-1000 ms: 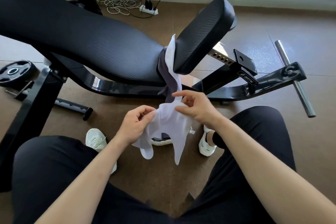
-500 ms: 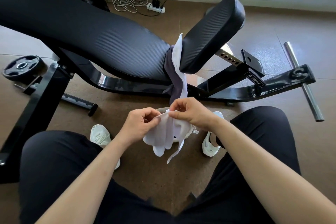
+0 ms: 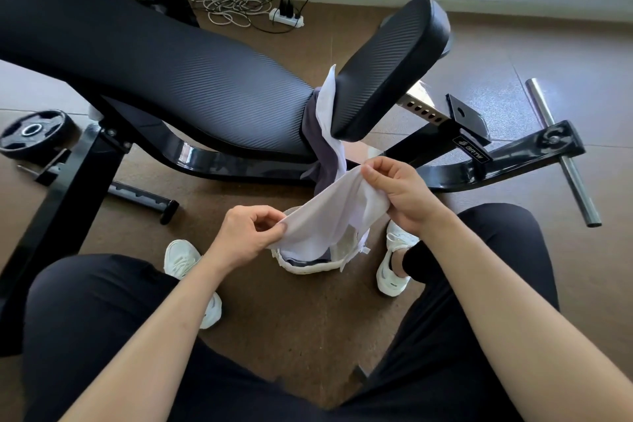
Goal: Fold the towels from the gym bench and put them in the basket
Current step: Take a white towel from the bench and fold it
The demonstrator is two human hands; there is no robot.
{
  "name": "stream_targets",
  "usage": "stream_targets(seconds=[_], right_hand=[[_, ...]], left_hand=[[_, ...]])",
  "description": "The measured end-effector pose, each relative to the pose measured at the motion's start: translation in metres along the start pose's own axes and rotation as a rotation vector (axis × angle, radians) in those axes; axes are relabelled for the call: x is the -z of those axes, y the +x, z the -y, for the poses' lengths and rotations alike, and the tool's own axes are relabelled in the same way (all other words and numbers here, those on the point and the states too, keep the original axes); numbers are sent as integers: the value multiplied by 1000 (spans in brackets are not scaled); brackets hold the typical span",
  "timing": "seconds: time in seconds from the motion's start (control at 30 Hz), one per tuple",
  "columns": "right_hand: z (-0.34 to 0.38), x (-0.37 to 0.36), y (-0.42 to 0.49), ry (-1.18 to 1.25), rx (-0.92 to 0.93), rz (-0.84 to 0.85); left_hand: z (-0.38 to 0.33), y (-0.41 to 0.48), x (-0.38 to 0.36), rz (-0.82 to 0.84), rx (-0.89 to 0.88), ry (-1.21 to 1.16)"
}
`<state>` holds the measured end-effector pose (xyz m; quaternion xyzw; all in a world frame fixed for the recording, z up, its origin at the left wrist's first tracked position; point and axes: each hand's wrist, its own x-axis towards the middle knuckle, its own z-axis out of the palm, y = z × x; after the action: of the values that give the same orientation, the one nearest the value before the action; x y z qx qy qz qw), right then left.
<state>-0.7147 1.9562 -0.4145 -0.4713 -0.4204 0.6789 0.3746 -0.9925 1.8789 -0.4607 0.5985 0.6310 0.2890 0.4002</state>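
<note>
We see left hand pinching white towel at lower corner; right hand gripping upper end; towel stretched between them over basket on floor; beyond, grey towel wedged in bench gap.

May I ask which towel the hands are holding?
The white towel pinched between the left hand and right hand; the grey towel and second white towel hang from the bench.
</note>
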Motion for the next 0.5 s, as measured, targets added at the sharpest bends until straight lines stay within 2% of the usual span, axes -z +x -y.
stream_targets(seconds=[0.17, 0.33, 0.4, 0.5], right_hand=[[5, 8, 3, 156, 1, -201], [-2, 7, 6, 119, -34, -333], [-5, 4, 7, 74, -28, -321], [-9, -5, 3, 32, -93, -183]], left_hand=[[6, 5, -1, 14, 31, -1], [0, 8, -1, -102, 97, -294], [-5, 8, -1, -133, 124, -429], [-11, 8, -2, -139, 156, -528]])
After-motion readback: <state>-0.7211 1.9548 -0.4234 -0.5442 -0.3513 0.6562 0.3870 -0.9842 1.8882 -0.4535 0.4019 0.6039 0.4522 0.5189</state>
